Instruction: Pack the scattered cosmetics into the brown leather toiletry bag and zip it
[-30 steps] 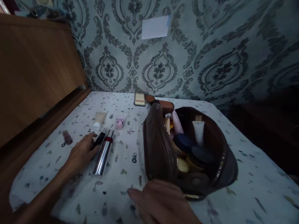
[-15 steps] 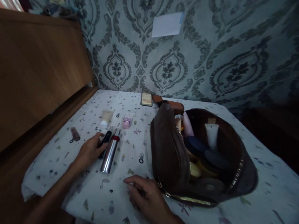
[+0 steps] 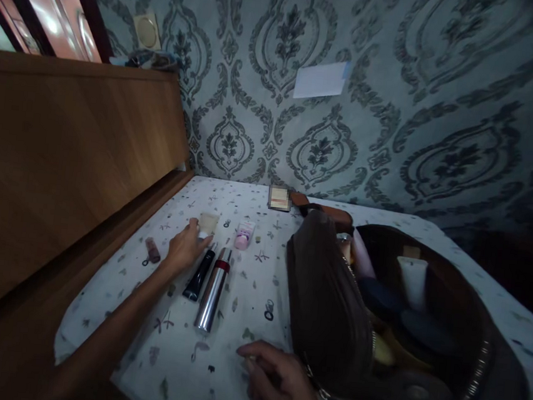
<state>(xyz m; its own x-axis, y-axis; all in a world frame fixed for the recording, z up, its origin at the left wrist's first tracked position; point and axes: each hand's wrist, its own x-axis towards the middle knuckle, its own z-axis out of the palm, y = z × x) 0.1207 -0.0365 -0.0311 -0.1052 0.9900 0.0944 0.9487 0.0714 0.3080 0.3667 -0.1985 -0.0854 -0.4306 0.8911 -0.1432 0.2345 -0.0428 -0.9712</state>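
- Moved since the earlier frame: left hand (image 3: 182,250), off the black tube (image 3: 199,274) and forward to the cream tube (image 3: 209,221).
- Left hand: reaches around the white-capped near end of the cream tube, thumb to the right, index to the left; cannot tell whether the fingers pinch the cap or only straddle it.
- Cream tube: lies on the tabletop (image 3: 241,311), left of the pink tube (image 3: 244,234) and beyond the black tube.
- Black tube: lies aslant, just left of the silver cylinder (image 3: 212,295), with a red band near its far end.
- Right hand (image 3: 284,378): hangs or rests (cannot tell which) just left of the brown bag (image 3: 326,306), fingers half bent and loosely parted.
- Brown bag: gapes open at the right, with a white tube (image 3: 413,280) upright inside among darker containers.
- Far left: small brownish-pink item (image 3: 153,250), apart from the other tubes.
- Far edge: square pale item (image 3: 280,199), beside a brown strap (image 3: 331,215) near the patterned wall (image 3: 274,119).
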